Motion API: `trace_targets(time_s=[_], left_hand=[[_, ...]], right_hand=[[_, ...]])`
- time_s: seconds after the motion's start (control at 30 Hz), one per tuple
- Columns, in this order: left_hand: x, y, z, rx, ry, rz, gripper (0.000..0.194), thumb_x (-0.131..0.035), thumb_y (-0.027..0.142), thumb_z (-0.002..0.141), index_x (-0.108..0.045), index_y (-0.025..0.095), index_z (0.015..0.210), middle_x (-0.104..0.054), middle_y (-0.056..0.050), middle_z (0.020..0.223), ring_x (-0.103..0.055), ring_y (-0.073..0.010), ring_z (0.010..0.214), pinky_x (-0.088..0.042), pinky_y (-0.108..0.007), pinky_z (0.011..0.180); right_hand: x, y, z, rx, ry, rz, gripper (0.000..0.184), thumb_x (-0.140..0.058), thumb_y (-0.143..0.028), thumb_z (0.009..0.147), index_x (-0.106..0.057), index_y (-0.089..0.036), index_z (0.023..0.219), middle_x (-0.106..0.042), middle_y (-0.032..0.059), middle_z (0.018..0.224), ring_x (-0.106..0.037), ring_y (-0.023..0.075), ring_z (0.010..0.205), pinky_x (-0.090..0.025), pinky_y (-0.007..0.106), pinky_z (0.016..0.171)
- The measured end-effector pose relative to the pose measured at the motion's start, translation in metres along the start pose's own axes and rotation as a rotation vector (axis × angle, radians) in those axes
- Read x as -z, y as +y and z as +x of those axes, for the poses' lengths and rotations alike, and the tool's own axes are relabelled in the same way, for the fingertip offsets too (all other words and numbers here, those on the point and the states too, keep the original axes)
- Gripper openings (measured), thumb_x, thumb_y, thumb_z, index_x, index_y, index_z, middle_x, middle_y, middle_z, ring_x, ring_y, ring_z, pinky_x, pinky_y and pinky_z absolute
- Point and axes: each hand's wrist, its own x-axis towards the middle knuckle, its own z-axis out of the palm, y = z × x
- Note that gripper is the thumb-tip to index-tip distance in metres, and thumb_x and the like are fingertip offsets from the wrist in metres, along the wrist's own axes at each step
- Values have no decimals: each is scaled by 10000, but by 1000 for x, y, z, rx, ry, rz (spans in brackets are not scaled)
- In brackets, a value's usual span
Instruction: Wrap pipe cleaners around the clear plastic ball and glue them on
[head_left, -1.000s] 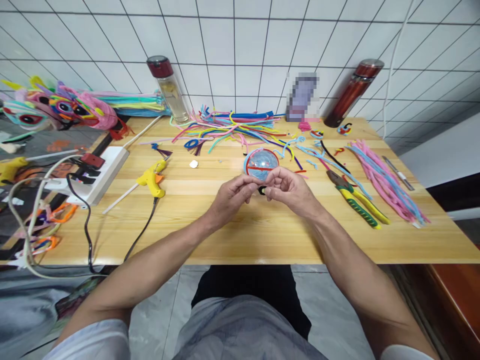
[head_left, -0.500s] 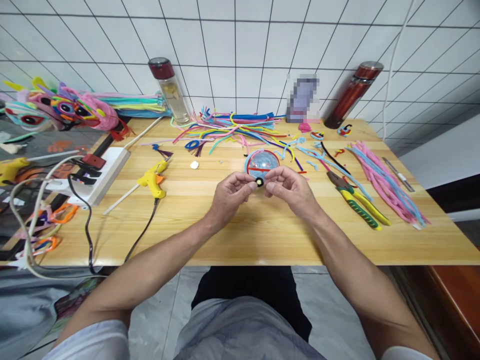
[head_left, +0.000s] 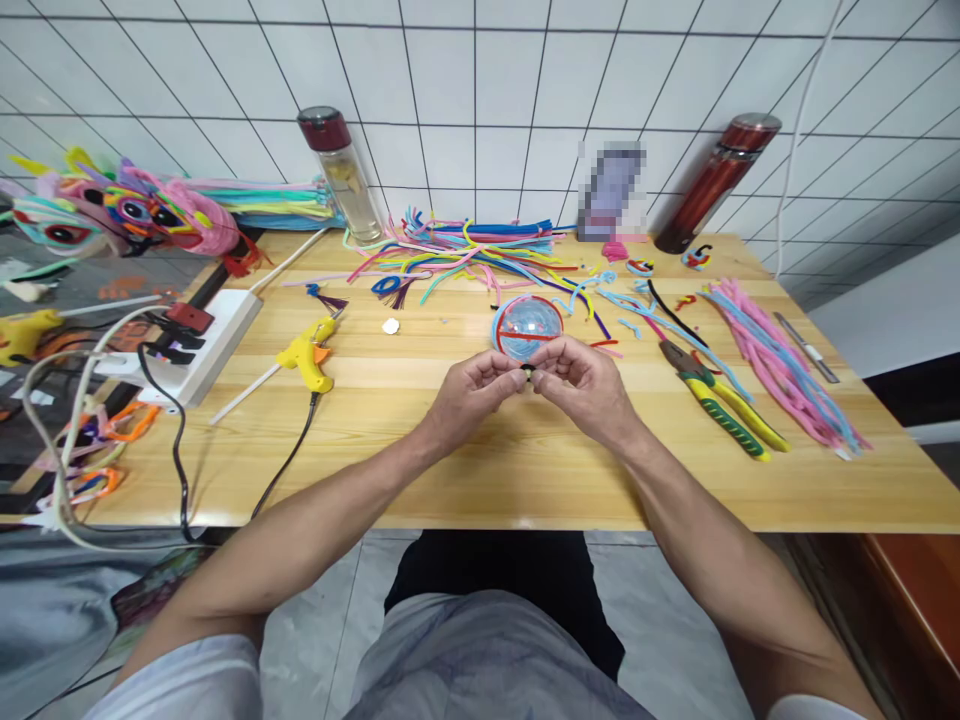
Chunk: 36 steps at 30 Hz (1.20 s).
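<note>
My left hand (head_left: pixel 480 390) and my right hand (head_left: pixel 581 385) meet above the middle of the table. Between their thumbs and fingertips they pinch a small black ring-like piece with a pale centre (head_left: pixel 528 373), mostly covered by the fingers. Just beyond the fingertips lies a clear dome (head_left: pixel 531 322) with a red and blue pipe-cleaner rim and a red strip across it. A yellow glue gun (head_left: pixel 306 358) rests to the left, and pliers with green and yellow handles (head_left: pixel 716 400) lie to the right.
Loose pipe cleaners (head_left: pixel 472 250) spread along the back; a pink and blue bundle (head_left: pixel 784 365) lies at right beside a craft knife (head_left: pixel 806 348). A glass bottle (head_left: pixel 341 180) and red flask (head_left: pixel 716 185) stand by the wall. A power strip (head_left: pixel 214 345) with cables sits left.
The small black piece showed its pale face near the left fingertips half a second ago. Now both hands have closed together on it and it is turned more edge-on.
</note>
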Motion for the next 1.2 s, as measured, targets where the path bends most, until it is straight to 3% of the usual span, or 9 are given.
trace_targets(time_s=[0.17, 0.47, 0.63, 0.87, 1.2], left_hand=[[-1, -1, 1, -19, -7, 2, 396, -845, 532, 782, -697, 168, 832, -721, -14, 749, -505, -76, 556, -405, -236, 547], [2, -1, 1, 27, -71, 16, 402, -794, 552, 830, -715, 158, 847, -752, -37, 796, -477, -66, 530, -412, -227, 514], [-2, 1, -1, -47, -19, 9, 393, -794, 526, 843, -715, 182, 1015, -683, 12, 745, -485, -70, 539, -410, -223, 517], [-2, 3, 0, -43, 27, 27, 364, -827, 509, 804, -680, 183, 871, -607, 41, 645, -470, -78, 520, -385, -238, 504], [-4, -6, -1, -69, 16, 21, 369, -837, 499, 808, -698, 175, 918, -652, 29, 698, -502, -72, 560, -403, -227, 551]], right_hand=[[0, -1, -1, 5, -36, -10, 209, -774, -352, 833, -704, -217, 976, -736, 18, 825, -678, 167, 757, -537, 321, 724], [1, -1, 1, 1, -34, -5, 196, -784, -364, 814, -703, -210, 905, -698, 2, 770, -638, 148, 697, -505, 304, 677], [1, -5, 2, -46, -32, 35, 223, -795, -375, 794, -685, -214, 902, -680, -5, 778, -623, 141, 695, -504, 293, 664], [3, -6, 2, -81, -36, 62, 293, -812, -410, 776, -665, -213, 935, -662, -12, 779, -608, 133, 684, -503, 287, 667], [2, -7, 2, -137, -37, -50, 215, -716, -406, 795, -650, -202, 783, -639, -19, 657, -572, 132, 602, -439, 279, 606]])
